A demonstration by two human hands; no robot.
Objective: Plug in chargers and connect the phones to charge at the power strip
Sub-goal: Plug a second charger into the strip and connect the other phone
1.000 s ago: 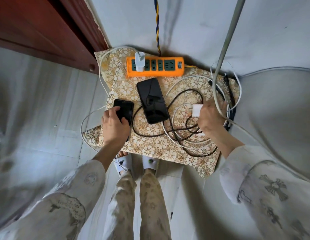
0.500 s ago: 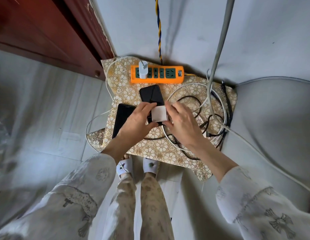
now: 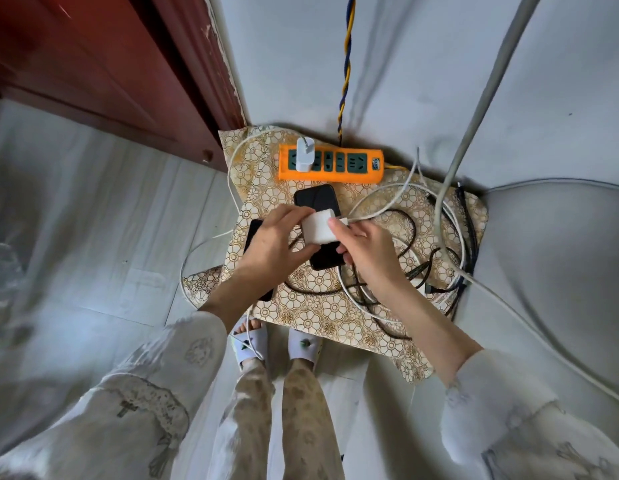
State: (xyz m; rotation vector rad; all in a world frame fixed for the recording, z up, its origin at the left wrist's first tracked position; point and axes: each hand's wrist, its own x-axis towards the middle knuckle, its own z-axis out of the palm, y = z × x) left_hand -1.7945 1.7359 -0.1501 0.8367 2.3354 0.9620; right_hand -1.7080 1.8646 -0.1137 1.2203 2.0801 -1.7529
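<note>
An orange power strip (image 3: 356, 174) lies at the far edge of a flower-patterned mat (image 3: 322, 317), with one white charger (image 3: 304, 155) plugged into its left socket. My left hand (image 3: 271, 244) and my right hand (image 3: 365, 247) both grip a second white charger block (image 3: 318, 227) above the mat; a white cable (image 3: 387, 206) runs from the block's right side under my right fingers. A large black phone (image 3: 316, 199) lies beneath the block, partly hidden. A smaller black phone (image 3: 253, 230) lies under my left hand, mostly covered.
Tangled black and white cables (image 3: 415, 271) cover the mat's right half. A red wooden door frame (image 3: 183, 81) stands at the left. A grey pipe (image 3: 481, 98) and a twisted blue-yellow wire (image 3: 346, 64) run down the wall. My slippered feet (image 3: 277, 341) stand at the mat's near edge.
My right hand brought the white charger block from the cable pile on the right to the middle. My left hand left the small phone and took hold of the block too.
</note>
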